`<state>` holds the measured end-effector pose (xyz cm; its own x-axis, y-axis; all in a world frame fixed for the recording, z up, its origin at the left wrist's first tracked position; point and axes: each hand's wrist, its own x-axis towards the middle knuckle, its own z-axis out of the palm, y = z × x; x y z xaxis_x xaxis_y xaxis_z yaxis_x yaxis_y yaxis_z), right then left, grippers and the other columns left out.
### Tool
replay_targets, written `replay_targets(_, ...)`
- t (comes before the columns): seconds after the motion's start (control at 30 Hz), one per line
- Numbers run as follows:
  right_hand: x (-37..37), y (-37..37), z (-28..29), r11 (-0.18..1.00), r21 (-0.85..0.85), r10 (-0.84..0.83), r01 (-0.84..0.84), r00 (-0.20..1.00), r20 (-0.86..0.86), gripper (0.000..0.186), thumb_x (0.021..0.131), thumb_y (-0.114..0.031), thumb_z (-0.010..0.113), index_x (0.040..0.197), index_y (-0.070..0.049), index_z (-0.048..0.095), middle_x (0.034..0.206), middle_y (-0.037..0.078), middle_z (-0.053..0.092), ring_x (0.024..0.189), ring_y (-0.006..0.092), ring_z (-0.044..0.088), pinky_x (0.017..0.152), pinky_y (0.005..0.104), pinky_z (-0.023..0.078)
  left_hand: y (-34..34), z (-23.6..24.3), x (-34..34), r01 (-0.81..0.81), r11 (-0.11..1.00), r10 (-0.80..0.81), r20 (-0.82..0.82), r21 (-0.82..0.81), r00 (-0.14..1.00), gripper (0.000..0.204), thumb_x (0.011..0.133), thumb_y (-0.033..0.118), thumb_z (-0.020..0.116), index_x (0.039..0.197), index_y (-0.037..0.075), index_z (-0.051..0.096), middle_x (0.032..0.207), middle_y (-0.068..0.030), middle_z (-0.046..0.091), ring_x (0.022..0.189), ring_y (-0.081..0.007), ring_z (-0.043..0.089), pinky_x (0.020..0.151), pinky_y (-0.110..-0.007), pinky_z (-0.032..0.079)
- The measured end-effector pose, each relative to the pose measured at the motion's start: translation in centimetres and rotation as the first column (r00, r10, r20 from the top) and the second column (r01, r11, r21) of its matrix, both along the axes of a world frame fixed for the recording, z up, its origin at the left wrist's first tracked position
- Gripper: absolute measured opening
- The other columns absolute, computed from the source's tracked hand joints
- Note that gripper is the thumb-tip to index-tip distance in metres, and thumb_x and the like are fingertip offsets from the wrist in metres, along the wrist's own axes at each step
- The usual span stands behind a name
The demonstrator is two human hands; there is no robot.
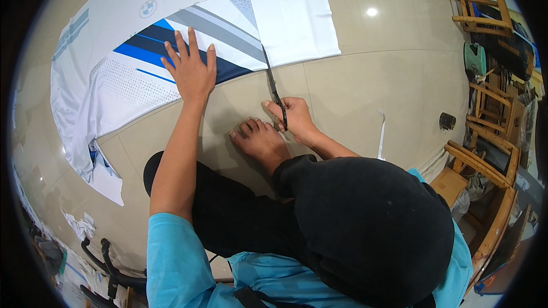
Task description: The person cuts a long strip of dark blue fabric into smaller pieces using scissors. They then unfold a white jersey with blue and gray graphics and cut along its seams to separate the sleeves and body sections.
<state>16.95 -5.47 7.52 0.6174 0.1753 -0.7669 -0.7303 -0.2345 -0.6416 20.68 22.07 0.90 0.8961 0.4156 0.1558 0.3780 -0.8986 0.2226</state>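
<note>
A large piece of white printed fabric (291,20) lies on the floor, with grey, blue and navy diagonal stripes and dotted patches. My left hand (192,68) rests flat on its striped part, fingers spread. My right hand (295,118) grips a pair of dark scissors (274,88) by the handles. The blades point away from me and reach in from the fabric's near edge, along the line between the patterned part and the plain white part. How far apart the blades are is hard to tell. At the left, the fabric bunches into folds.
My bare foot (261,141) is on the tiled floor (394,91) close to the scissors. A thin white strip (382,134) and a small black cylinder (447,121) lie to the right. Wooden frames (485,162) line the right side. White scraps (80,225) lie at lower left.
</note>
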Motion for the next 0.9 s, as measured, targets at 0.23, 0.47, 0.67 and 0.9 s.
replay_targets(0.23,0.7,0.4,0.6,1.0,0.018,0.002,-0.002,1.0,-0.008,0.042,0.097,-0.033,0.086,0.075,-0.006,0.062,0.061,-0.001,0.058,0.047,0.0079,0.051,0.044,0.0265,0.038,0.0,0.0,-0.1,-0.009,1.0,0.009,-0.008,0.01,1.0,0.074,0.111,0.058,0.048,0.174,0.019,0.036,0.18,-0.0196,0.028,0.166,-0.051,0.017,0.132,-0.07,0.011)
replay_targets(0.47,2.1,1.2,0.4,1.0,-0.019,0.005,-0.006,1.0,-0.005,0.042,0.095,-0.034,0.086,0.075,-0.008,0.061,0.062,-0.001,0.057,0.048,0.0081,0.051,0.044,0.0266,0.038,-0.1,0.2,0.0,-0.003,1.0,0.003,-0.003,0.0,1.0,0.074,0.111,0.057,0.048,0.174,0.019,0.036,0.18,-0.0197,0.028,0.166,-0.0512,0.017,0.132,-0.071,0.011)
replay_targets(0.67,2.3,1.4,-0.1,1.0,-0.007,-0.005,0.005,1.0,-0.014,0.042,0.095,-0.034,0.087,0.074,-0.008,0.061,0.062,-0.001,0.057,0.047,0.0078,0.051,0.044,0.0268,0.037,0.0,0.1,-0.1,-0.003,1.0,0.003,0.006,0.005,1.0,0.074,0.111,0.057,0.048,0.174,0.019,0.036,0.18,-0.0199,0.029,0.166,-0.0515,0.017,0.132,-0.071,0.011)
replay_targets(0.9,1.8,1.4,0.4,1.0,-0.012,-0.017,0.017,1.0,-0.003,0.041,0.096,-0.032,0.086,0.074,-0.007,0.061,0.062,-0.001,0.057,0.046,0.0078,0.05,0.043,0.0268,0.037,-0.2,0.4,-0.5,-0.004,1.0,0.004,-0.003,0.009,1.0,0.073,0.111,0.057,0.049,0.174,0.019,0.036,0.18,-0.02,0.029,0.166,-0.0515,0.018,0.132,-0.071,0.012)
